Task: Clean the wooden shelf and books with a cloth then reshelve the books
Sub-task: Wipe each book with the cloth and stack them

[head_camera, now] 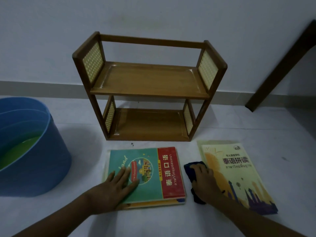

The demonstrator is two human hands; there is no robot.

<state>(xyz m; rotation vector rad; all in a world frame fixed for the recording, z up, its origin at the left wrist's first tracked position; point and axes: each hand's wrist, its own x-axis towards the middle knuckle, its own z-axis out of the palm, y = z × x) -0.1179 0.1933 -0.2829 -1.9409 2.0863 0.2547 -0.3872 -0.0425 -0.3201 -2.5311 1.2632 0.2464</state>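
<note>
1. Books lie on the floor in front of the wooden shelf, and both of its 2 levels hold nothing, so I judge that reshelving is not yet done.
2. The left hand lies flat, fingers straight, on the cover of the teal and red book. It grips nothing; it seems to press the book down so that it does not slide during wiping. This book rests on another yellow-edged one, which shows only at the near edge.
3. The right hand rests on the dark blue cloth, with fingers bent over it. The cloth is on the floor between the 2 covers and touches the left edge of the yellow book. I cannot tell if the fingers really pinch the cloth or only push it.
4. The yellow book lies on top of another pale one, of which only the far edge shows.
5. A blue bucket with greenish liquid stands at the left, near the hand, probably for wetting the cloth.
</note>
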